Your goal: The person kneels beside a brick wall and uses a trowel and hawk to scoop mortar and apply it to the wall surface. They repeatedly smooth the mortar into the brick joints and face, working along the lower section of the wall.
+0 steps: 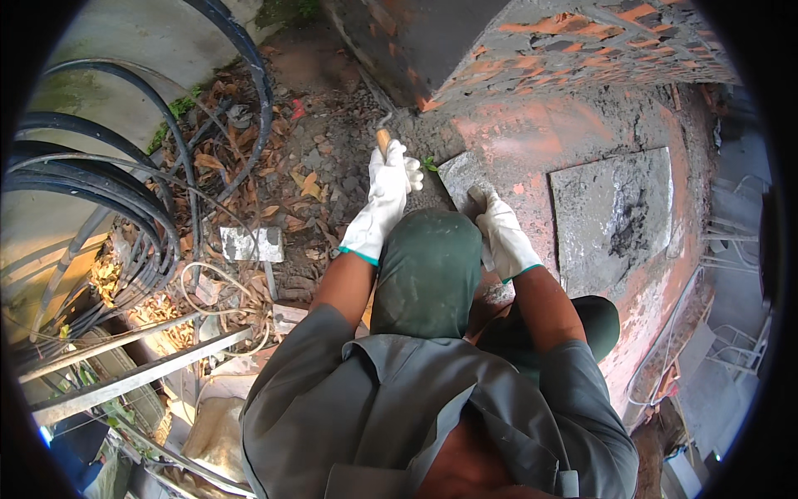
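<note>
My left hand (388,187), in a white glove with a green cuff, is closed round the wooden handle (382,138) of a trowel. The trowel's bent metal neck reaches toward the foot of the wall, and its blade is hard to make out there. To the right, my gloved right hand (501,230) grips the grey handle of a plastering float (459,176). The float's flat plate is smeared with mortar and lies close to the ledge. Further right, a square mortar board (573,200) rests on the ledge with wet grey mortar (625,218) on it.
A partly rendered brick wall (573,50) rises ahead, its corner near my left hand. Thick black cables (125,154) coil at the left. Dry leaves (312,185) and rubble cover the ground beside a white-grey block (252,244). Metal bars (141,378) cross the lower left.
</note>
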{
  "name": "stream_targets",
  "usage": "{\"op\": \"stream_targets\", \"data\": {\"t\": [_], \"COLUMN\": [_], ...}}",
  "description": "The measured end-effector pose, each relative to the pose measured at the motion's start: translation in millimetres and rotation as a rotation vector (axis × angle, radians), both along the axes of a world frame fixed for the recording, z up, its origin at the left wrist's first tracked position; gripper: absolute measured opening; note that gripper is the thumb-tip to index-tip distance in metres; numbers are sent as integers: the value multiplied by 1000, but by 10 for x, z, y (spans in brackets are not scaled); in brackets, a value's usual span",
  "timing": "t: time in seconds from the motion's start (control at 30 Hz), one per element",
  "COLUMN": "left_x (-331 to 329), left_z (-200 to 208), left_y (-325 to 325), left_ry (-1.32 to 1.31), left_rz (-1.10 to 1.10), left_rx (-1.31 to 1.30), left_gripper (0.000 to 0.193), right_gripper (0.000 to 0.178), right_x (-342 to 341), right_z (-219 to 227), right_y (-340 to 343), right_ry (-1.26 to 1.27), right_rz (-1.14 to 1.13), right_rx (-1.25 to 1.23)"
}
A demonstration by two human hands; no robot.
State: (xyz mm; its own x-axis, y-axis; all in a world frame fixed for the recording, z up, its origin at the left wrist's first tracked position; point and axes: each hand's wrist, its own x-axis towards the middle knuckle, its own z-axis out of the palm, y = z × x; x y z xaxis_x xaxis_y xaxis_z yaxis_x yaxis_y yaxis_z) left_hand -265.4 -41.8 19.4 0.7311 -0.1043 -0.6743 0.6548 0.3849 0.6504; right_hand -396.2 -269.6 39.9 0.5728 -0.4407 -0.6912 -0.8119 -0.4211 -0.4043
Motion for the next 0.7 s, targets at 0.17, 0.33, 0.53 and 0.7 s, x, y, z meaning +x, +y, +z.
{"op": "stream_targets", "data": {"t": [0.17,0.33,0.53,0.7], "left_x": [243,323,198,87], "left_z": [-464,-662,-343,-259], "left_y": [-456,-193,1355,922], "left_ry": [286,158,417,-141], "left_rz": [-35,-206,-78,90], "left_rx": [189,501,753,493], "left_gripper": [44,47,45,36], "right_gripper": [67,68,68,72], "right_x": [-361,-614,-806,-1020], "right_z": [42,299,-164,-722], "right_y": [-387,-565,-582,-606], "right_ry": [-16,171,188,4], "right_rz": [-109,-45,104,-43], "right_rx": [100,12,-119,13]}}
